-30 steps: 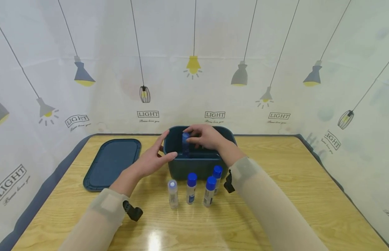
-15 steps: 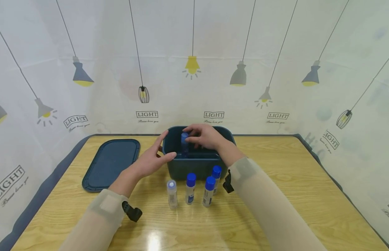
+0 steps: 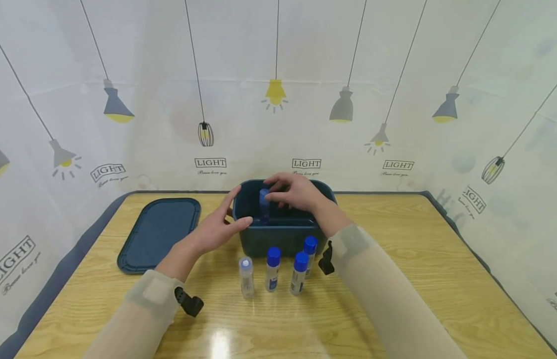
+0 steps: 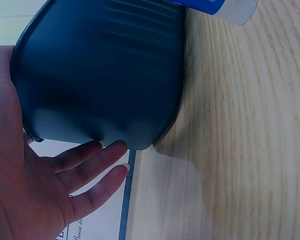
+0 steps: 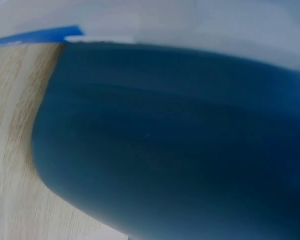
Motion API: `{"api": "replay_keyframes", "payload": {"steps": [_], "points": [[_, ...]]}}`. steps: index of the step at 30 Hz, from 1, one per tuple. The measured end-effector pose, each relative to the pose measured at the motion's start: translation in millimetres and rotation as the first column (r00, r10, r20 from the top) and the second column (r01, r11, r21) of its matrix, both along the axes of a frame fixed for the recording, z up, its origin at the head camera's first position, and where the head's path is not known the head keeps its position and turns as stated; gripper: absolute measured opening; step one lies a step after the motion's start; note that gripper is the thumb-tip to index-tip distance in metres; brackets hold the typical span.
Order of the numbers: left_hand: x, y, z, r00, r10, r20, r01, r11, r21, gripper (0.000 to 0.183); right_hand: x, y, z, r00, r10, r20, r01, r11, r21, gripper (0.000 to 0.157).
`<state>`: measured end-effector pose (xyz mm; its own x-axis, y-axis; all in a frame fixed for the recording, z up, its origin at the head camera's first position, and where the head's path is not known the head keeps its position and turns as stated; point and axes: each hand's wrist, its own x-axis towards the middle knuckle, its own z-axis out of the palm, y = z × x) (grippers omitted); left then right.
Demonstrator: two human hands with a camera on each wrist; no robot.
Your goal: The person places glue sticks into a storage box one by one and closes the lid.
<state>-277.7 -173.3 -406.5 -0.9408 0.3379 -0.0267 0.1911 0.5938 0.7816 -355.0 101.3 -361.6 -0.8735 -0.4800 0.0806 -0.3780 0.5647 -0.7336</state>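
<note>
A dark blue plastic storage box (image 3: 282, 242) stands at the back of the table. My left hand (image 3: 215, 229) rests at its left end, thumb on the front rim and relaxed fingers (image 4: 97, 162) against the outer wall. Over the box hovers my right hand (image 3: 296, 192), thumb and forefinger spread around the top of an upright blue tube (image 3: 264, 204) inside. The right wrist view shows only the box's outside, so that hand's fingers are hidden there. In front stand several small clear tubes with blue caps (image 3: 273, 269) and one pale-topped clear tube (image 3: 247, 279).
The flat dark blue lid (image 3: 161, 234) lies on the wooden table (image 3: 395, 239) to the left. A pale curtain printed with lamps (image 3: 278, 124) hangs behind and along both sides. One blue-capped tube (image 3: 309, 249) stands close before the box's front wall.
My right hand has risen slightly, its forefinger coming up off the top of the tube, which stays upright in the box. My left hand keeps its place on the box.
</note>
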Motion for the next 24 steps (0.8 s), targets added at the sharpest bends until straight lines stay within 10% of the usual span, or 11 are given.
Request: {"api": "replay_keyframes", "payload": {"steps": [14,24], "points": [[-1.9,1,-2.3,1.000,0.003,-0.011,-0.003,1.000,-0.003,0.096,2.3,7,13.2,0.985,-0.088,-0.150,0.067,0.988,-0.138,0.042],[-0.7,0,-2.8,1.000,0.007,-0.014,-0.007,1.000,0.004,0.096,31.6,30,33.8,0.972,-0.091,-0.216,0.043,0.975,-0.217,0.037]]}}
